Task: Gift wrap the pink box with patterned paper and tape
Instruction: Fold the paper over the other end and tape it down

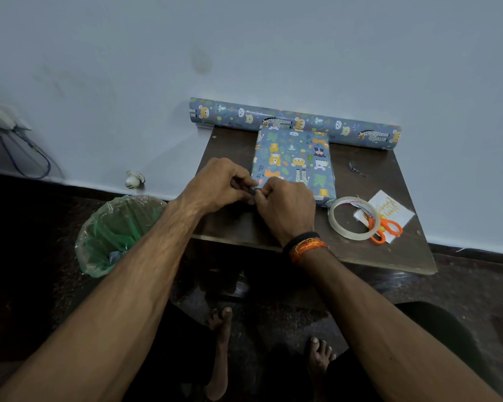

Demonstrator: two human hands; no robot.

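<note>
The box (294, 158) lies flat on the small dark table (360, 250), fully covered in blue paper with animal prints; no pink shows. My left hand (219, 184) and my right hand (285, 207) meet at the box's near left corner. Both pinch a small thin piece between their fingertips, probably a strip of tape; it is too small to tell for sure. The roll of clear tape (353, 218) lies on the table to the right of my right hand.
A roll of the same patterned paper (296, 121) lies along the wall behind the box. Orange-handled scissors (382, 224) rest on a white card (395, 211), partly inside the tape ring. A bin lined with a green bag (116, 230) stands left of the table.
</note>
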